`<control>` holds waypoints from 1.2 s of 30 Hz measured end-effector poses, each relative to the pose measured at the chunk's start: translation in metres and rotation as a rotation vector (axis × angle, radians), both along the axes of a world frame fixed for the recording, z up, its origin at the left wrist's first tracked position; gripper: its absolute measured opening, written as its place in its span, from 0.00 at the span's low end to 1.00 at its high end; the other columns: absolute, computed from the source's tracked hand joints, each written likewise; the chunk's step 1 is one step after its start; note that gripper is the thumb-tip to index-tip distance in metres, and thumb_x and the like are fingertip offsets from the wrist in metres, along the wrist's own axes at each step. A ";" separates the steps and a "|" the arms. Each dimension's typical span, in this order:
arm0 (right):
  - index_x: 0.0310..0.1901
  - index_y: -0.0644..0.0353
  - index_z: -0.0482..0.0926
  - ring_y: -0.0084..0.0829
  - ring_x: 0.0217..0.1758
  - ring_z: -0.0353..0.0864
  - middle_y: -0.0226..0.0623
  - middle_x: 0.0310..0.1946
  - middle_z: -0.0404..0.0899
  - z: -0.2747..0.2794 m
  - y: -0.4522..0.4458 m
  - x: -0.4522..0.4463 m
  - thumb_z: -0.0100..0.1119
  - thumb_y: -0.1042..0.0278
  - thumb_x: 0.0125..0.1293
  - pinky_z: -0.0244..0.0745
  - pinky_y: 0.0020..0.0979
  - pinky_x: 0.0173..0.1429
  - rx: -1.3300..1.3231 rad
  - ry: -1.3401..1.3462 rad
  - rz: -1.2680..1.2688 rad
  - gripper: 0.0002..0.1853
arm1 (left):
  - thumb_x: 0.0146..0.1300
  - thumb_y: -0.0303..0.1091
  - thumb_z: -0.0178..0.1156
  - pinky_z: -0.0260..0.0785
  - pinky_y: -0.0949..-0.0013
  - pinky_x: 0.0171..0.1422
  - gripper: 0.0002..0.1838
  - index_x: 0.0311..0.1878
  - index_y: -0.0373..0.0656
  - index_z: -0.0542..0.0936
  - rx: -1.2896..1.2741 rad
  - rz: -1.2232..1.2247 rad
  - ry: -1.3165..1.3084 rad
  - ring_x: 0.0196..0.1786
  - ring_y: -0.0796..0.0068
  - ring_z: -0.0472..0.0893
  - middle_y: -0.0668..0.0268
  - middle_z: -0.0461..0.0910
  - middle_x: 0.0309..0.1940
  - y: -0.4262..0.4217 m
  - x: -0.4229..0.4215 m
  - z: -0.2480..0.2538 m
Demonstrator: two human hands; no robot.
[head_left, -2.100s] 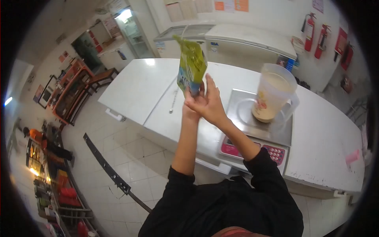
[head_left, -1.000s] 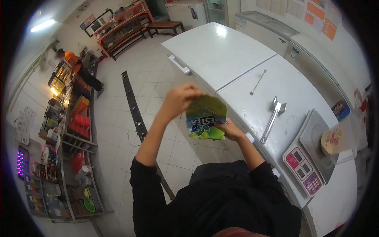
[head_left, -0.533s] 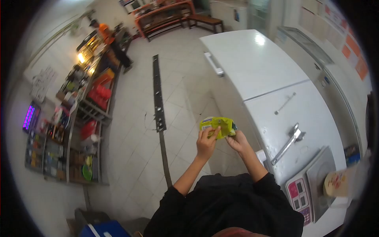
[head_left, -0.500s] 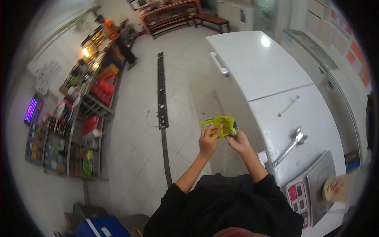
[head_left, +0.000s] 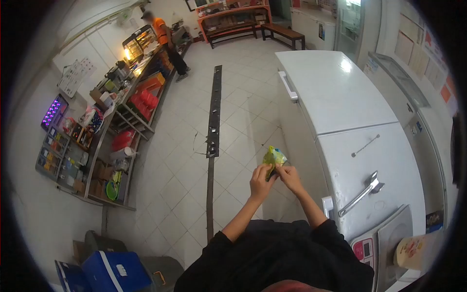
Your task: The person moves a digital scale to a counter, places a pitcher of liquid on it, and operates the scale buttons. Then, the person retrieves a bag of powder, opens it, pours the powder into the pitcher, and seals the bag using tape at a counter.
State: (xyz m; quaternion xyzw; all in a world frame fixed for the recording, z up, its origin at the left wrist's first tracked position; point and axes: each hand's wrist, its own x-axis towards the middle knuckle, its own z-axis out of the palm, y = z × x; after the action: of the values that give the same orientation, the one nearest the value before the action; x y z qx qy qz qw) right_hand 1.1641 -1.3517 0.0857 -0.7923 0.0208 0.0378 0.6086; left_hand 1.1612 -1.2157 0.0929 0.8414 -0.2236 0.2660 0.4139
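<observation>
A crumpled yellow-green packet [head_left: 274, 158] is held up in front of my body, over the tiled floor. My left hand [head_left: 261, 184] grips its lower left side with bent fingers. On the other side, my right hand [head_left: 289, 178] pinches its lower edge, and the two hands nearly touch. To the right, on the white freezer top [head_left: 360, 104], lie a metal tool [head_left: 359, 196] and a thin long-handled spoon [head_left: 366, 146]. A scale [head_left: 364, 249] stands nearer me, with a plastic pitcher [head_left: 412, 252] of pale contents on it.
A person in orange [head_left: 163, 34] stands by the counter at the far left. Shelves with red items [head_left: 143, 103] run along that side. A blue cooler [head_left: 116, 272] sits at the lower left. A dark strip [head_left: 214, 112] lies along the floor, and a bench [head_left: 283, 33] stands at the back.
The view has swung left. The packet, earlier upright above the freezer top, is now over the floor, turned and more crumpled. My hands have come closer together around its lower edge.
</observation>
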 end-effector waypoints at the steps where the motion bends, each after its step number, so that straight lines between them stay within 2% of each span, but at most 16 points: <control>1: 0.20 0.67 0.73 0.20 0.18 0.65 0.33 0.14 0.70 0.006 0.001 -0.006 0.49 0.56 0.58 0.58 0.25 0.22 0.051 -0.064 0.018 0.20 | 0.43 0.27 0.60 0.66 0.66 0.42 0.20 0.42 0.37 0.69 0.016 0.011 -0.012 0.39 0.59 0.71 0.57 0.70 0.37 -0.002 -0.005 0.010; 3: 0.22 0.67 0.73 0.22 0.18 0.65 0.34 0.14 0.68 0.027 0.002 -0.018 0.53 0.58 0.55 0.58 0.26 0.23 0.146 -0.205 0.058 0.17 | 0.42 0.27 0.60 0.66 0.65 0.42 0.24 0.45 0.36 0.65 0.042 0.038 -0.046 0.39 0.56 0.71 0.54 0.67 0.38 -0.006 -0.009 0.033; 6: 0.23 0.67 0.75 0.27 0.27 0.68 0.37 0.24 0.70 0.072 0.001 -0.028 0.61 0.60 0.47 0.59 0.29 0.28 -0.167 -0.609 0.134 0.15 | 0.45 0.26 0.58 0.68 0.68 0.40 0.25 0.48 0.37 0.62 -0.156 -0.090 -0.072 0.41 0.59 0.71 0.54 0.64 0.44 -0.007 -0.003 0.043; 7: 0.27 0.66 0.75 0.29 0.32 0.68 0.38 0.28 0.69 0.076 0.000 -0.029 0.63 0.60 0.44 0.60 0.30 0.32 -0.209 -0.680 0.048 0.16 | 0.46 0.27 0.57 0.68 0.69 0.40 0.24 0.48 0.37 0.63 -0.254 -0.149 -0.046 0.41 0.60 0.71 0.54 0.63 0.45 -0.007 0.000 0.047; 8: 0.31 0.65 0.74 0.31 0.36 0.68 0.39 0.33 0.69 0.079 -0.002 -0.029 0.65 0.59 0.40 0.61 0.31 0.36 -0.254 -0.749 -0.041 0.20 | 0.45 0.20 0.56 0.68 0.73 0.40 0.23 0.48 0.35 0.63 -0.294 -0.179 -0.084 0.40 0.66 0.71 0.56 0.64 0.44 -0.007 0.005 0.053; 12: 0.51 0.60 0.65 0.38 0.53 0.62 0.43 0.48 0.63 0.115 -0.006 -0.025 0.72 0.58 0.30 0.59 0.35 0.52 -0.150 -0.818 -0.319 0.41 | 0.46 0.18 0.58 0.62 0.75 0.45 0.20 0.44 0.32 0.67 -0.664 -0.358 0.114 0.40 0.74 0.70 0.63 0.69 0.38 -0.007 0.011 0.067; 15: 0.57 0.57 0.55 0.31 0.55 0.60 0.39 0.48 0.63 0.108 -0.016 -0.006 0.72 0.62 0.32 0.59 0.31 0.54 0.075 -0.672 0.010 0.48 | 0.40 0.12 0.55 0.65 0.77 0.43 0.22 0.43 0.35 0.69 -0.574 -0.491 0.135 0.43 0.74 0.71 0.62 0.68 0.39 -0.003 0.025 0.061; 16: 0.53 0.60 0.59 0.28 0.51 0.66 0.39 0.45 0.68 0.109 -0.015 -0.004 0.71 0.65 0.35 0.61 0.31 0.52 0.107 -0.644 0.025 0.41 | 0.43 0.15 0.57 0.66 0.77 0.42 0.19 0.42 0.35 0.71 -0.559 -0.501 0.100 0.41 0.74 0.72 0.63 0.69 0.39 -0.004 0.032 0.061; 19: 0.51 0.61 0.62 0.30 0.44 0.73 0.41 0.37 0.73 0.112 -0.017 0.002 0.69 0.67 0.37 0.64 0.30 0.49 0.036 -0.456 -0.031 0.36 | 0.47 0.19 0.58 0.66 0.78 0.36 0.12 0.38 0.35 0.73 -0.778 -0.367 0.439 0.36 0.77 0.72 0.65 0.71 0.37 -0.021 0.034 0.077; 20: 0.47 0.61 0.65 0.34 0.36 0.76 0.39 0.28 0.75 0.111 -0.014 0.004 0.64 0.72 0.40 0.67 0.33 0.43 -0.073 -0.556 -0.156 0.28 | 0.54 0.26 0.54 0.64 0.79 0.29 0.05 0.34 0.36 0.74 -0.532 -0.253 0.393 0.29 0.82 0.71 0.67 0.72 0.30 -0.022 0.044 0.062; 24: 0.44 0.59 0.68 0.35 0.33 0.74 0.35 0.28 0.74 0.111 -0.025 0.014 0.59 0.76 0.40 0.64 0.33 0.35 -0.532 -0.682 -0.227 0.24 | 0.58 0.34 0.50 0.58 0.79 0.26 0.10 0.31 0.37 0.75 -0.356 -0.348 0.676 0.19 0.82 0.65 0.72 0.70 0.16 -0.033 0.057 0.044; 27: 0.42 0.57 0.70 0.32 0.33 0.72 0.31 0.30 0.73 0.094 -0.026 0.017 0.55 0.74 0.42 0.61 0.31 0.32 -0.818 -0.810 -0.236 0.20 | 0.57 0.30 0.49 0.61 0.78 0.33 0.08 0.37 0.38 0.73 -0.430 -0.441 0.893 0.26 0.80 0.69 0.69 0.73 0.27 -0.040 0.062 0.035; 30: 0.44 0.57 0.70 0.32 0.37 0.69 0.34 0.39 0.70 0.083 -0.020 0.013 0.50 0.69 0.46 0.60 0.31 0.36 -1.096 -0.827 -0.310 0.19 | 0.58 0.34 0.46 0.59 0.74 0.48 0.20 0.54 0.40 0.62 -0.985 -0.886 1.004 0.46 0.77 0.67 0.66 0.67 0.45 -0.047 0.048 0.030; 33: 0.50 0.60 0.66 0.37 0.42 0.67 0.42 0.44 0.66 0.078 -0.015 0.003 0.49 0.69 0.46 0.61 0.33 0.41 -1.093 -0.675 -0.395 0.24 | 0.59 0.37 0.45 0.52 0.68 0.58 0.24 0.57 0.42 0.56 -1.125 -1.034 1.193 0.55 0.72 0.62 0.65 0.62 0.51 -0.055 0.043 0.039; 34: 0.53 0.64 0.61 0.42 0.46 0.63 0.46 0.47 0.62 0.074 -0.020 -0.001 0.53 0.68 0.44 0.61 0.34 0.48 -1.044 -0.631 -0.353 0.30 | 0.56 0.34 0.52 0.59 0.73 0.52 0.21 0.53 0.40 0.62 -1.189 -0.907 1.257 0.49 0.75 0.67 0.65 0.67 0.47 -0.061 0.038 0.044; 36: 0.54 0.66 0.60 0.45 0.48 0.61 0.46 0.48 0.61 0.079 -0.037 -0.022 0.58 0.65 0.42 0.58 0.36 0.52 -0.843 -0.554 -0.292 0.34 | 0.55 0.35 0.55 0.61 0.73 0.52 0.24 0.54 0.39 0.62 -0.929 -0.818 1.324 0.49 0.74 0.69 0.64 0.68 0.47 -0.064 0.045 0.021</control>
State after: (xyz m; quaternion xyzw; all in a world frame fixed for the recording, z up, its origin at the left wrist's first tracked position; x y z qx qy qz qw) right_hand 1.1417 -1.3887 0.1649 -0.9376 -0.0174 -0.2698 0.2186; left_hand 1.2062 -1.2799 0.1138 0.4254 -0.0915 -0.3768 0.8178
